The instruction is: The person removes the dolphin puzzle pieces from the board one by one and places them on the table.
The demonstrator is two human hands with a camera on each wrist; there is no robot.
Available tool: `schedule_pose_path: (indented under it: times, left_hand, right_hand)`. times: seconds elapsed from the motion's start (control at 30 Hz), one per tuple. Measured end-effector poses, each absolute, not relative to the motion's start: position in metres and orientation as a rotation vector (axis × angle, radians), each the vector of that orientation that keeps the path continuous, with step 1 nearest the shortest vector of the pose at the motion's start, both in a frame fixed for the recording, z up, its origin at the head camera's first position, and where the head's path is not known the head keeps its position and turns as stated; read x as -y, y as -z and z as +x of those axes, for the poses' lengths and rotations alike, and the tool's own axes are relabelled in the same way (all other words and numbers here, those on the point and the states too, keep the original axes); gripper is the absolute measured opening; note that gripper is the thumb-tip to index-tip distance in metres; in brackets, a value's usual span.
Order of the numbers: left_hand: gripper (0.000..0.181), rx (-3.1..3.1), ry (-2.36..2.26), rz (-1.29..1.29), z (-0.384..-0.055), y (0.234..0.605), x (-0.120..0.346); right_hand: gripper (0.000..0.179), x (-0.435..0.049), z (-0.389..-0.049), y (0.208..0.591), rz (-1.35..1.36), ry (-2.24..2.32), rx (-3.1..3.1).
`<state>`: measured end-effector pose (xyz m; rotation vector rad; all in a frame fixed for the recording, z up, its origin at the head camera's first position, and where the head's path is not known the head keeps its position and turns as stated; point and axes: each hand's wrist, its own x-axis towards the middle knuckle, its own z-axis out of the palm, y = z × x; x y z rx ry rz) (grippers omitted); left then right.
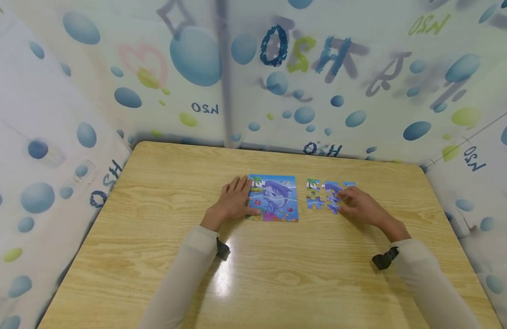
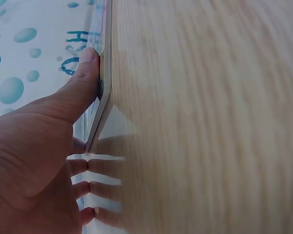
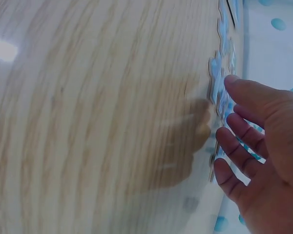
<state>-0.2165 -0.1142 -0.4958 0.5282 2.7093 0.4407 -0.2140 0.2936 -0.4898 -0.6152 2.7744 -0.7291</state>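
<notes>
A square dolphin jigsaw picture [image 1: 278, 196] lies flat on the wooden table, with a palm tree at its upper left. My left hand [image 1: 232, 202] rests at its left edge, fingers stretched and spread. In the left wrist view the left thumb [image 2: 80, 80] lies along the face of the board near its corner. To the right are several loose jigsaw pieces [image 1: 315, 204] with matching dolphin and palm parts. My right hand [image 1: 363, 206] is over the right-hand ones, partly hiding them. In the right wrist view its fingers are loosely bent and apart, the thumb tip right at a piece [image 3: 216, 78].
The light wooden table [image 1: 278, 278] runs up to a wall covering [image 1: 253, 91] with blue and green dots and lettering. Similar covering stands at both sides. Dark straps with small devices [image 1: 386, 258] sit at both wrists.
</notes>
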Motion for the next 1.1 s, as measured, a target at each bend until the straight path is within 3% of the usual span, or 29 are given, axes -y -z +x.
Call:
schedule_pose_path:
  times: [0.47,1.1]
  left_hand:
    - [0.109,-2.705,-0.442,0.533,-0.218,0.499,0.116]
    - [0.108,-2.706,-0.434,0.531,-0.218,0.499,0.115]
  right_hand:
    - [0.041,-0.242,-0.221,0.499,-0.700,0.918,-2.792]
    - [0.042,-0.183,-0.225,0.490,-0.805,0.718,-2.772]
